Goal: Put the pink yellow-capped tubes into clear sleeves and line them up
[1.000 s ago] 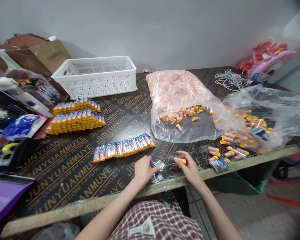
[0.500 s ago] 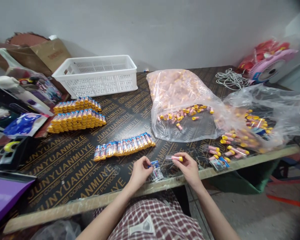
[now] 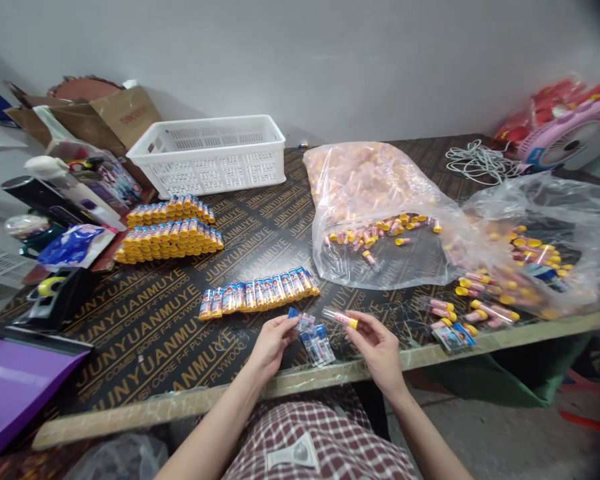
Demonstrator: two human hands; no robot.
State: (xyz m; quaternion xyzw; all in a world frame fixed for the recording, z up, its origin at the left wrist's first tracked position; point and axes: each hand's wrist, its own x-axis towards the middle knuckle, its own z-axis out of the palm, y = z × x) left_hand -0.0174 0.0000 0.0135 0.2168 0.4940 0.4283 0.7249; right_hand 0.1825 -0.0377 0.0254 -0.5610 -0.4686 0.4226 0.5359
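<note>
My left hand (image 3: 274, 341) pinches a small printed clear plastic label (image 3: 306, 321) with a blue end, lifted just above the table. Below it, a small pile of the same labels (image 3: 319, 347) lies near the table edge. Between the fingers of my right hand (image 3: 380, 348) is a clear tube with a yellow cap (image 3: 340, 318), pink inside. The tube's clear end points left, towards the label, with a gap between them. Beyond both hands lies a row of blue-labelled tubes (image 3: 260, 292), yellow ends towards me.
Stacked labelled tubes (image 3: 173, 239) stand at left before a white basket (image 3: 210, 167). A large plastic bag (image 3: 375, 173) spills unlabelled tubes, with more loose tubes (image 3: 485, 310) at right. A tape dispenser (image 3: 53, 300), purple dustpan (image 3: 25, 387), white cable (image 3: 480, 162) and pink fan (image 3: 565, 137) surround the workspace.
My left hand has lifted one label off the pile. My right hand has tilted the tube so its clear end sits nearer the label. The whole view has shifted slightly.
</note>
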